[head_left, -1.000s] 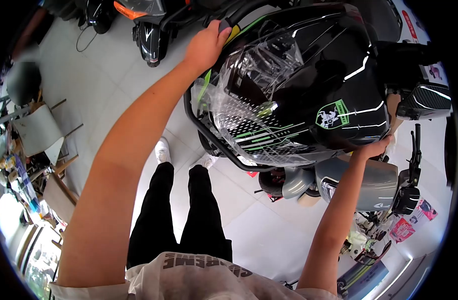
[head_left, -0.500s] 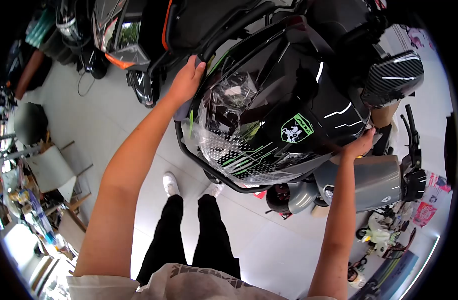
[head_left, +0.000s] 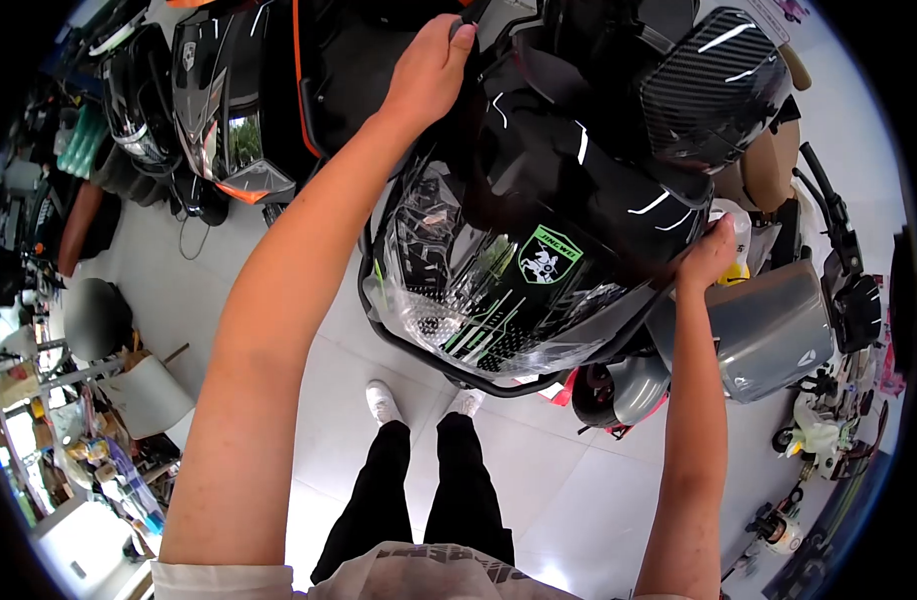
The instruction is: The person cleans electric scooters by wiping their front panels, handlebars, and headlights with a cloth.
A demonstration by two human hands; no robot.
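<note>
A black electric scooter's glossy front panel [head_left: 599,190] faces me, with a green shield badge [head_left: 552,255] and clear film wrinkled over its lower part. My left hand [head_left: 431,75] is up at the far left of the scooter, closed round a dark bar that looks like the handlebar; its fingertips are mostly hidden. On the right, my right hand [head_left: 709,255] grips the panel's side edge, its fingers partly out of sight behind it. A carbon-patterned mirror [head_left: 719,90] sticks out above that hand. A black tubular bumper [head_left: 459,375] curves round the scooter's lower front.
Another scooter with orange trim [head_left: 224,130] stands close on the left. To the right is a grey scooter [head_left: 769,330], with a dark-and-silver helmet [head_left: 619,390] near it. A cluttered shelf [head_left: 79,430] and a grey stool [head_left: 144,395] are at the far left.
My left hand has gone from the panel's left edge up to the dark bar. My right hand stays at the right edge. The view has shifted, and the scooter's front appears turned.
</note>
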